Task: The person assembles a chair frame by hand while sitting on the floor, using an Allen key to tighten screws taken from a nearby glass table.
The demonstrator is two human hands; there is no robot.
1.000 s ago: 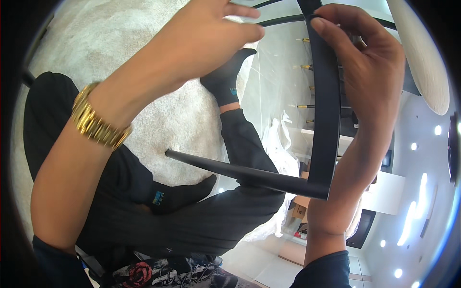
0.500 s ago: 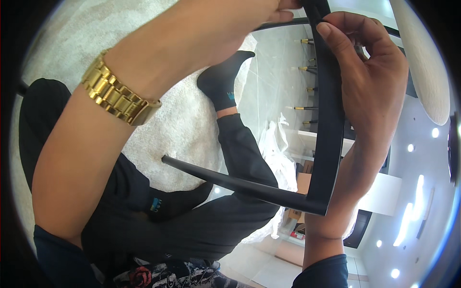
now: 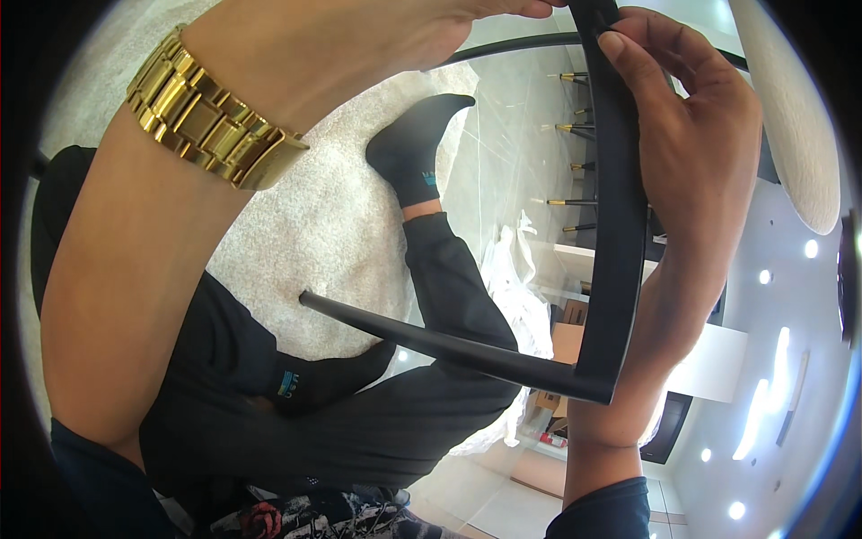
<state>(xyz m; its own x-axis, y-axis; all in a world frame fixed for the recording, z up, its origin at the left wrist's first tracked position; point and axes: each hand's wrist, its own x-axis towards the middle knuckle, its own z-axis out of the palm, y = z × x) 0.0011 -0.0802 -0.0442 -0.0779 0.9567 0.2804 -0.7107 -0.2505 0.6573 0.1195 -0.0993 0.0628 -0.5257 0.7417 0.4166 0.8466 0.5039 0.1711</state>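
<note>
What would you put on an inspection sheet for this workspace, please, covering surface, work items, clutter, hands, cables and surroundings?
Surface: pale, textured rug, with grey tiled floor beyond it.
Work items: black frame raised in front of the person, its slender leg angling left.
Clutter: crumpled white plastic and cardboard boxes on the far side of the person's leg.
Left hand: partly cut off by the upper edge, near the frame; its grip is hidden.
Right hand: thumb and fingertip at the frame's edge; whether they pinch anything is unclear.
Cables: nothing seen.
Surroundings: pale rounded panel at upper right; bright ceiling lights.
</note>
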